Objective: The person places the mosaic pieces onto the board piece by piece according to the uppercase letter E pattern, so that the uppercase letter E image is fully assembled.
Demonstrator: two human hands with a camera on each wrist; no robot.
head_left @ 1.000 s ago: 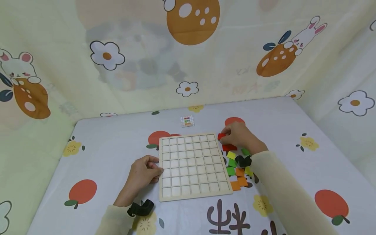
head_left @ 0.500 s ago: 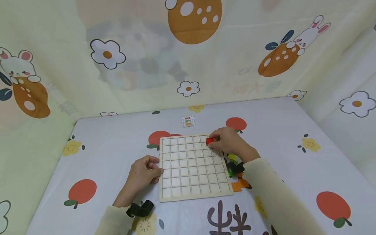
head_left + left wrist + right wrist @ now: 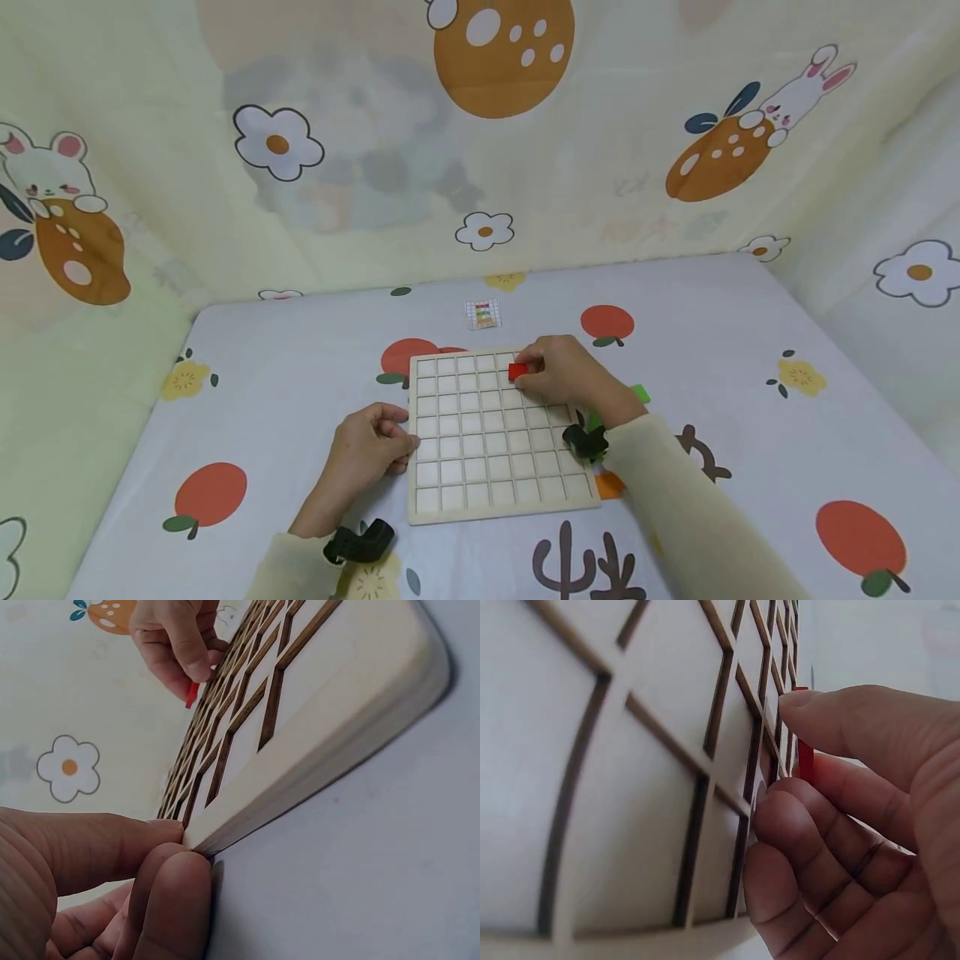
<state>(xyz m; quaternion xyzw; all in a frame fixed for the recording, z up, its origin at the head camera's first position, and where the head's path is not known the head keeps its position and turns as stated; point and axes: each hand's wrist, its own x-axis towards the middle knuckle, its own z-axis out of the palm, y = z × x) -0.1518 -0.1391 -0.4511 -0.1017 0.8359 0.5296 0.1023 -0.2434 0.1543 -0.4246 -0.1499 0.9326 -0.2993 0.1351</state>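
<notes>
A light wooden grid board (image 3: 480, 467) with rows of square cells lies flat on the table. My right hand (image 3: 566, 375) pinches a small red square tile (image 3: 517, 372) between thumb and fingers, over the upper right cells. In the right wrist view the red tile (image 3: 805, 757) stands on edge, close to the grid; whether it touches a cell is hard to tell. My left hand (image 3: 363, 442) holds the board's left edge, and the left wrist view shows thumb and fingertips (image 3: 180, 877) against the rim.
Partly hidden beneath my right forearm, beside the board, are a green tile (image 3: 640, 393) and an orange tile (image 3: 611, 486). A small card with a coloured grid pattern (image 3: 482, 314) lies behind the board. Printed cloth (image 3: 375, 208) hangs at the back.
My right hand has carried the red tile leftward from the loose tiles at the board's right side to over the upper right cells. The left hand stays at the edge.
</notes>
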